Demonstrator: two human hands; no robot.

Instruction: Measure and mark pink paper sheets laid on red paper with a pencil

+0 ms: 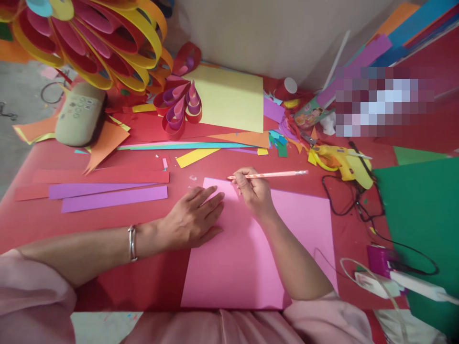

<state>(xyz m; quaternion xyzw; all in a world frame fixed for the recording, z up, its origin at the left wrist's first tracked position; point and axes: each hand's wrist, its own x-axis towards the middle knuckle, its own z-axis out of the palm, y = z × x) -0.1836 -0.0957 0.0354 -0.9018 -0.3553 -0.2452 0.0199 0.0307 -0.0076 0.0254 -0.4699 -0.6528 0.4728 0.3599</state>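
A large pink paper sheet [229, 272] lies on the red table in front of me. My left hand [197, 212] rests flat on its upper left part, fingers stretched out. Between the fingers of my right hand [253, 191] is a light pink pencil [283, 174], its tip pointing left at the sheet's top edge and its eraser end to the right. To the left lie purple paper strips [114, 199] and red paper strips [100, 176].
A hot glue gun [342, 162] and scissors [321, 160] lie at the right beside black cables. A green sheet [423, 215] is at the far right. Behind are a pale yellow sheet [233, 98], a rolled paper flower [179, 105] and a beige case [81, 114].
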